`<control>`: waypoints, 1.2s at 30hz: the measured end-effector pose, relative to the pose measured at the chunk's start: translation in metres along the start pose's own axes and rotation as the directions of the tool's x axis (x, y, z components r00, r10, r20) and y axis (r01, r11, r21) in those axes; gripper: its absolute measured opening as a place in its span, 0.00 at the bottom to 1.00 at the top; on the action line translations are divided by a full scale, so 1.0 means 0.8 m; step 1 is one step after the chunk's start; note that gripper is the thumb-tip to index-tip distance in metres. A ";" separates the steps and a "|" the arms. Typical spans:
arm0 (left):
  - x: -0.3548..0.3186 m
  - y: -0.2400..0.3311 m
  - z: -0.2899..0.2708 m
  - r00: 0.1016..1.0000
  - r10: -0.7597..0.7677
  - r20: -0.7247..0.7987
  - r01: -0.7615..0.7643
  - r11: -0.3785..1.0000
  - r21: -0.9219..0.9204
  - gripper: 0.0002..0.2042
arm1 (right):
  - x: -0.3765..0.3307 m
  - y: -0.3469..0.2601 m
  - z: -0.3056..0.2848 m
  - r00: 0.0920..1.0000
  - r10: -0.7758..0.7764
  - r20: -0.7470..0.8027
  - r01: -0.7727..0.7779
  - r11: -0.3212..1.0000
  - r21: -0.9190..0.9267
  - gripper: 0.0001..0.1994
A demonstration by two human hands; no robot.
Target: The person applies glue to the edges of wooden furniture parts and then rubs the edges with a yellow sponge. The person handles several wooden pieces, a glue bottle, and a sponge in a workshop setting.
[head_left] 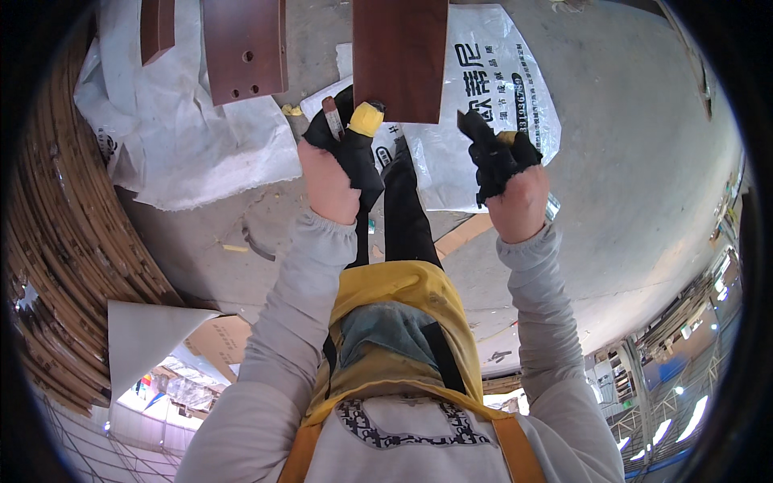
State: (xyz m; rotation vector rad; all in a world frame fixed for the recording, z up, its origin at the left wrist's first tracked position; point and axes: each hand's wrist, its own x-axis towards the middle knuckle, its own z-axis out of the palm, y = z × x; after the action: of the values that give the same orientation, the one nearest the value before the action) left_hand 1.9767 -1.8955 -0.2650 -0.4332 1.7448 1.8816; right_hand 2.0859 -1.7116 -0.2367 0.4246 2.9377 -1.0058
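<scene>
My left hand (342,165), in a torn black glove with a yellow-wrapped digit, is closed just left of the near end of a reddish-brown panel (400,64). A short reddish-brown stick with a pale band (331,114) pokes up from its grip; its exact kind is unclear. My right hand (509,173), also black-gloved with a yellow wrap on one finger, is curled round a dark, flat-ended tool (475,127). That hand is apart from the panel, over a white printed plastic sheet (439,173). The tool's lower part is hidden by my fingers.
Another brown panel with holes (241,52) and a narrow brown piece (157,30) lie at the far left on white sheeting (225,157). Long stacked boards (88,185) line the left. Cardboard (463,235) and scraps lie on the concrete floor (628,185).
</scene>
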 end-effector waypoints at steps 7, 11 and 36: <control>-0.019 -0.007 -0.027 0.991 -0.134 0.001 0.131 0.969 -0.209 0.12 | -0.017 -0.011 0.010 0.974 0.226 0.016 -0.226 0.961 0.160 0.12; -0.026 -0.004 -0.024 0.990 -0.128 0.055 0.131 0.989 -0.072 0.13 | -0.024 0.012 0.025 0.960 0.261 0.098 -0.279 0.914 0.294 0.13; -0.035 -0.036 0.039 0.956 -0.205 0.210 0.219 0.975 -0.045 0.13 | 0.022 -0.009 0.031 0.921 0.261 0.290 -0.390 0.605 0.694 0.14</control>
State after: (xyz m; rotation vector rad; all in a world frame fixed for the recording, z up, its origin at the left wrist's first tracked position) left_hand 2.0200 -1.8689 -0.2692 -0.4191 1.4437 1.7680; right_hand 2.0654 -1.7275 -0.2535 0.8004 2.0361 -2.0206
